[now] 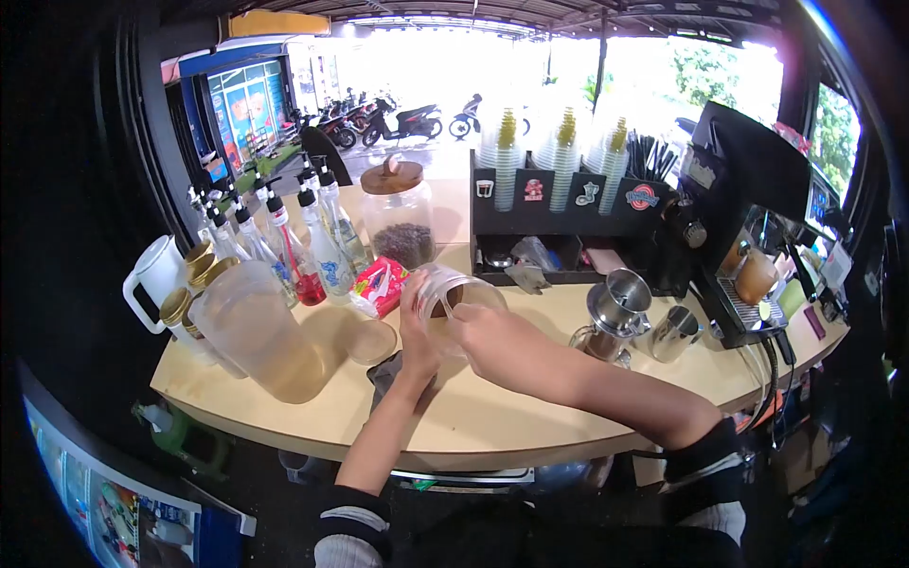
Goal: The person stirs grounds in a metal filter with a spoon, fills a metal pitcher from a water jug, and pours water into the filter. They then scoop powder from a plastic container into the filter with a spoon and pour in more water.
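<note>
My left hand (417, 331) is wrapped around the side of a clear plastic jar (437, 280), which is tilted over the counter. Something brown shows inside it. At the jar's mouth is my right hand (497, 339), its fingers closed; whatever they hold is hidden. A round translucent lid (370, 343) lies flat to the left of my left hand. Partly under my left wrist is a dark flat item (383, 375). Just behind the jar sits a red and pink packet (381, 287). A rounded clear rim (491, 295) shows behind my right hand.
A large cloudy pitcher (256, 331) and several pump bottles (327, 251) stand left. Behind is a wooden-lidded glass jar (400, 222) of dark beans. A black cup rack (516, 204), a metal dripper (617, 303), a steel cup (676, 333) and a coffee machine (734, 227) are right.
</note>
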{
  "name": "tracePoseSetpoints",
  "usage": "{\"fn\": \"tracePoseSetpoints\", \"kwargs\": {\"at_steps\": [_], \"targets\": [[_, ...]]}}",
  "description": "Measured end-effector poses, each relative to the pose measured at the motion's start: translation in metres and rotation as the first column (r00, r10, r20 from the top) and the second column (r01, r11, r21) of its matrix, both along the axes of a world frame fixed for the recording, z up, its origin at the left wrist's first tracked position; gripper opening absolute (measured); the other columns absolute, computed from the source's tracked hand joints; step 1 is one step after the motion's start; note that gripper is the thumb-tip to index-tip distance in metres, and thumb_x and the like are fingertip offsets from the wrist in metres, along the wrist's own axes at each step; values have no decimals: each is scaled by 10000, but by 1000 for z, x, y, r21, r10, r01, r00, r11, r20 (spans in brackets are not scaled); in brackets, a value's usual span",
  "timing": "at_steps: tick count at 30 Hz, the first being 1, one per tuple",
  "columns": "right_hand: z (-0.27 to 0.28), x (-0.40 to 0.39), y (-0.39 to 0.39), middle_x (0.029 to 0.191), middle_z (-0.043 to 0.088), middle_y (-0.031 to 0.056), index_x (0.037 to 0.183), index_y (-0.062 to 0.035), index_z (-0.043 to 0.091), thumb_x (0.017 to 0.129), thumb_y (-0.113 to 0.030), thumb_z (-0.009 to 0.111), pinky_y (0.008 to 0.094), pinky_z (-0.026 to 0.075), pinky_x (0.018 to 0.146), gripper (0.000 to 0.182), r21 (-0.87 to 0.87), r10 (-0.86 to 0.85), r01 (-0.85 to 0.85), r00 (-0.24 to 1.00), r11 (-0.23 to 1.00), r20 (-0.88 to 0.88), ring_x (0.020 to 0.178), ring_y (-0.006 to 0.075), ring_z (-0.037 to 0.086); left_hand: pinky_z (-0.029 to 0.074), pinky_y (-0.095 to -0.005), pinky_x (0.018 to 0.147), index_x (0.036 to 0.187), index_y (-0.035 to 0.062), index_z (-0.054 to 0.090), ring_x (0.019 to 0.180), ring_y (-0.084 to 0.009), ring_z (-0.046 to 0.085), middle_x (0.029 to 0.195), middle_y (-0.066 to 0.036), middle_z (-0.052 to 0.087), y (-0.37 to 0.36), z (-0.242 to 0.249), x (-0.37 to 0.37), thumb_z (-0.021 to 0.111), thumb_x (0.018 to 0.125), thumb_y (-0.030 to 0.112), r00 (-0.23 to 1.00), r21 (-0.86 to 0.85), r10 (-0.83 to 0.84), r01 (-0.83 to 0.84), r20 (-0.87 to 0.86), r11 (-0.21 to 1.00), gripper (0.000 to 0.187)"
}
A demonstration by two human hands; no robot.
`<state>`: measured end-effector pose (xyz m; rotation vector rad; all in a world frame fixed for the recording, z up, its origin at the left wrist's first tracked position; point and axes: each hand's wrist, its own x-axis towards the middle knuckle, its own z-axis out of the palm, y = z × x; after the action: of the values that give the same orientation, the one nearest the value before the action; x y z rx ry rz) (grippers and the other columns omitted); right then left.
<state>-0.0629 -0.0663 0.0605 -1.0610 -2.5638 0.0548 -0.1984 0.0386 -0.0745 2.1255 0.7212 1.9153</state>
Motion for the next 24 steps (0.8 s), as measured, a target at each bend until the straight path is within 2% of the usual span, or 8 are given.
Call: {"fn": "tracePoseSetpoints", "kwargs": {"at_steps": [1,4,7,12,17,18,19,24], "targets": [[-3,-9,11,944,567,182,1024,49,546,783,-7,557,343,499,771,248,-121,-72,89,988,989,137,843,291,583,274,-404,1086,1325,48,295,1269,-315,364,1335,-151,379,-2,2,-2,851,572,194,1000,54,9,-10,19,998,947],[-39,-35,62,1017,544,164,1084,23,518,796,-44,542,333,467,821,296,-86,-205,236,942,968,267,909,270,559,271,-444,1082,1336,89,277,1258,-330,373,1320,-149,390,0,-2,-5,828,605,176,995,131,-39,27,97,991,920],[-71,-39,100,1090,522,147,1143,-2,490,809,-81,527,323,436,871,345,-67,-264,287,935,956,236,976,250,535,274,-481,1077,1324,86,284,1257,-361,375,1319,-149,399,6,-7,-10,805,637,156,1000,203,11,-16,27,979,865],[-97,-28,123,1213,486,117,1242,-44,444,832,-143,502,307,382,954,426,-91,-277,298,942,950,189,1086,215,496,285,-484,1075,1318,81,285,1267,-368,369,1313,-158,406,3,-5,-10,791,662,146,996,127,-39,29,79,991,831],[-114,-17,129,1335,449,88,1341,-86,397,854,-205,476,291,329,1038,508,-109,-284,300,949,948,139,1197,181,456,205,-523,1100,1315,81,282,1266,-362,379,1307,-144,420,12,-13,-9,799,660,163,997,128,75,-78,27,989,838],[-114,-16,127,1359,441,82,1361,-94,388,858,-218,471,287,319,1054,524,-89,-284,300,945,950,161,1219,174,448,205,-523,1100,1315,81,282,1266,-362,379,1307,-144,420,10,-12,-9,799,660,163,997,127,74,-77,24,989,838],[-104,-16,118,1358,445,95,1360,-89,390,852,-219,479,295,320,1055,532,31,-303,309,901,950,310,1216,184,451,184,-532,1104,1313,84,283,1265,-358,383,1306,-139,423,8,-10,-8,801,660,167,998,125,48,-52,39,991,838],[-74,-29,86,1348,450,104,1353,-66,387,850,-209,485,295,324,1054,532,291,-403,290,770,912,495,1213,183,452,162,-539,1109,1311,91,287,1262,-349,388,1308,-129,425,6,-8,-8,805,661,181,998,129,17,-25,65,991,837]]}}
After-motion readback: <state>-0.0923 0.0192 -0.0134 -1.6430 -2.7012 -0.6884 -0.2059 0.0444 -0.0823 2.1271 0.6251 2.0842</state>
